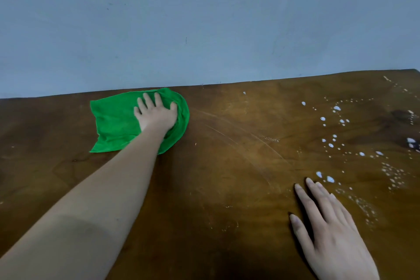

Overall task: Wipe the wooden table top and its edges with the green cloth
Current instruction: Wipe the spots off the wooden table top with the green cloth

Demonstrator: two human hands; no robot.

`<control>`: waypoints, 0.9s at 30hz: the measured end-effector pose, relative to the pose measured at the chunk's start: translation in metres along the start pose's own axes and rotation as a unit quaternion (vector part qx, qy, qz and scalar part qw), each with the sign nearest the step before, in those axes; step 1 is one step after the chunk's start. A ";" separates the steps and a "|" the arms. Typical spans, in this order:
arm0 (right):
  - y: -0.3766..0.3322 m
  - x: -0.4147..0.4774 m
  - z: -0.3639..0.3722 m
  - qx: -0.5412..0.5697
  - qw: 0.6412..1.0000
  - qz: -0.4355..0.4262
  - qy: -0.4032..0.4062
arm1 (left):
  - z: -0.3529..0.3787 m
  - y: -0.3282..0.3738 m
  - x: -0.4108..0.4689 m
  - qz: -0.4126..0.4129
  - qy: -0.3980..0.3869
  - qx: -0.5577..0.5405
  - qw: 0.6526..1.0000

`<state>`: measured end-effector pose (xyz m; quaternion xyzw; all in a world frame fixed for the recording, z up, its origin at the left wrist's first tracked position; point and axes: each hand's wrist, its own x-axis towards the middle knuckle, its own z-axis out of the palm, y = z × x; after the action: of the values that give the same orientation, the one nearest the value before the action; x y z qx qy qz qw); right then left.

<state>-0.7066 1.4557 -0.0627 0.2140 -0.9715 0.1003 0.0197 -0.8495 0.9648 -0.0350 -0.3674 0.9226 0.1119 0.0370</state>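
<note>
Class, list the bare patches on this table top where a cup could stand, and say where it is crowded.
The table top is bare between the green cloth under the left hand and the white droplets, and between the left forearm and the right hand. Left of the cloth is bare. The right side is crowded with droplets.

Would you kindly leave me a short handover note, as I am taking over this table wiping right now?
Left hand: flat on the green cloth, pressing it on the wooden table top at the far edge by the wall.
Right hand: flat on bare wood, near right, holding nothing.
Done: judging by the smear arcs, the middle looks wiped.
Left: the white spots on the right side, then the edges.
</note>
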 end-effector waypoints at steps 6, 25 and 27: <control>-0.006 -0.002 -0.010 -0.003 0.999 0.019 -0.034 | 0.030 0.116 -0.068 0.149 -0.026 0.033 0.988; -0.005 -0.006 -0.013 -0.007 0.999 0.011 -0.031 | 0.039 -0.013 -0.247 0.430 -0.060 0.082 0.897; -0.005 -0.006 -0.013 -0.006 1.000 0.012 -0.025 | 0.032 -0.045 -0.229 0.363 -0.043 0.072 0.928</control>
<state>-0.6993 1.4560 -0.0492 0.2045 -0.9748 0.0889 -0.0047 -0.6523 1.0943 -0.0397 0.0013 0.9960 0.0664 0.0603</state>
